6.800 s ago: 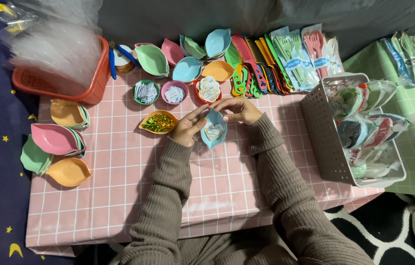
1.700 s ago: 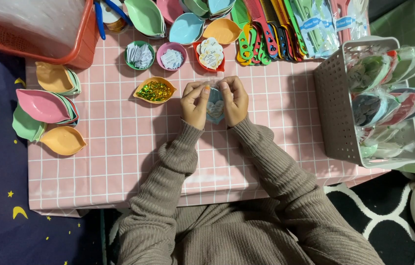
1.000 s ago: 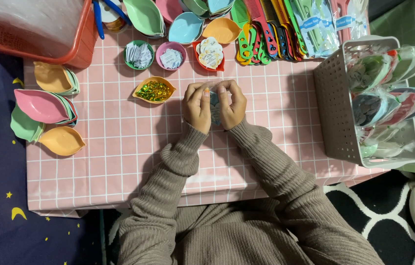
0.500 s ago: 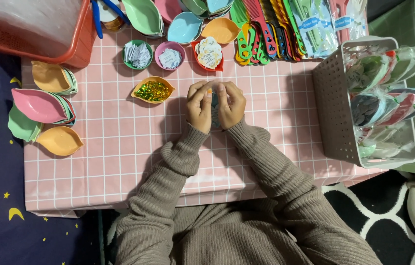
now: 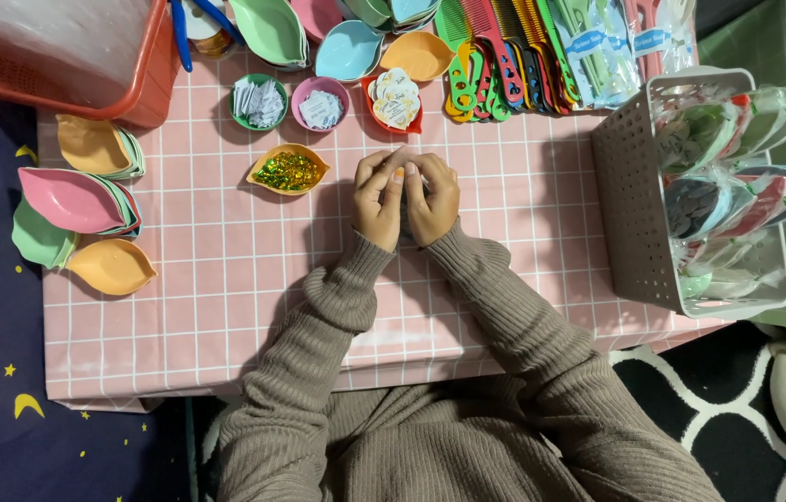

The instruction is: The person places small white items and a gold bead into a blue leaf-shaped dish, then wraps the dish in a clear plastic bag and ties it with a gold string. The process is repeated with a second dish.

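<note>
Left hand [image 5: 377, 203] and right hand [image 5: 433, 200] pressed together above pink worktop [image 5: 226, 279], both pinching small item between fingertips, mostly hidden; judged light, thin, flexible, so grip by edges; yellow dish of glitter [image 5: 288, 169] just beside left hand

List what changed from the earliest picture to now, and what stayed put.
The blue leaf-shaped dish, first held open between the hands, is now hidden as the left hand and right hand closed together around it. The yellow dish of glitter, small bowls and white basket stayed put.
</note>
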